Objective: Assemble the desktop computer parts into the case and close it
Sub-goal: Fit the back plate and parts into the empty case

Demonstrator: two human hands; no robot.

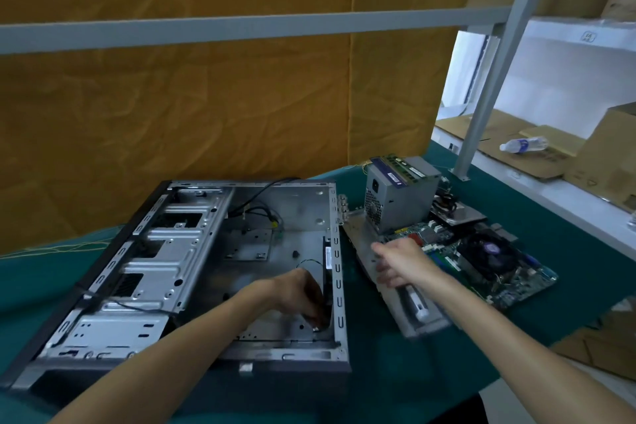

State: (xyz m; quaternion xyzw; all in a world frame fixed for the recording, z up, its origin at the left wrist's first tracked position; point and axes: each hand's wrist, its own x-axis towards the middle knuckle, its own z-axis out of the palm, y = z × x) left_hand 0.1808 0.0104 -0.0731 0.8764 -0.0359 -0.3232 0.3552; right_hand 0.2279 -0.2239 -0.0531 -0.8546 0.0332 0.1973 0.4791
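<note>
An open grey computer case (192, 272) lies flat on the green table. Inside it, my left hand (303, 296) grips a black fan (328, 282) standing against the case's right wall. My right hand (401, 263) hovers, blurred, with fingers spread over a grey metal side panel (413, 313) lying right of the case; it holds nothing that I can see. A green motherboard (481, 262) with a black cooler fan lies further right. A grey power supply (395, 196) stands behind it, with RAM sticks (404, 165) on top.
A heatsink with copper pipes (457, 210) lies behind the motherboard. A grey rack post (495, 72) stands at the table's back right. Cardboard (592, 351) overlaps the table's right edge. A plastic bottle (523, 144) lies on the far shelf. Orange cloth hangs behind.
</note>
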